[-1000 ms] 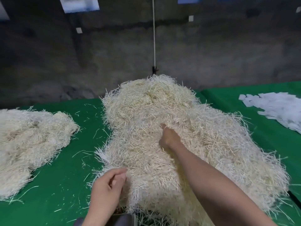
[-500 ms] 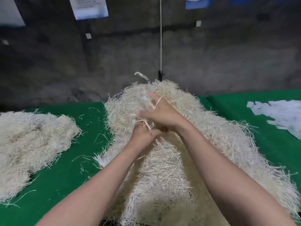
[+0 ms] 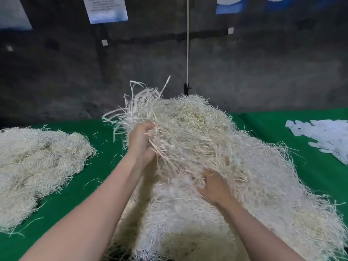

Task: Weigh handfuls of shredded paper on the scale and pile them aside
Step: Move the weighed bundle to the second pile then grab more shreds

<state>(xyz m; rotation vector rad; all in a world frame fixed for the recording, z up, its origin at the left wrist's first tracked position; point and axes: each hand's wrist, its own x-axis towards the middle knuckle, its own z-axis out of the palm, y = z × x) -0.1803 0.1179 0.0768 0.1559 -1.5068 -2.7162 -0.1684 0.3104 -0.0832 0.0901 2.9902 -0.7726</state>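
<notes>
A big heap of cream shredded paper [image 3: 254, 166] fills the middle and right of the green table. My left hand [image 3: 140, 142] grips the left side of a raised clump of shredded paper [image 3: 180, 140], with loose strands sticking up above it. My right hand [image 3: 213, 187] holds the clump's lower right side, fingers buried in the strands. The clump stays joined to the heap behind it. No scale shows in this view.
A second, flatter pile of shredded paper [image 3: 35, 161] lies on the green table cloth [image 3: 105, 147] at the left. White paper slips [image 3: 323, 136] are spread at the far right. A dark wall and a hanging cord [image 3: 187, 44] stand behind the table.
Both hands went from the near part of the heap up to its top. They now lift a larger clump, the left hand moved left and the right hand dropped lower right.
</notes>
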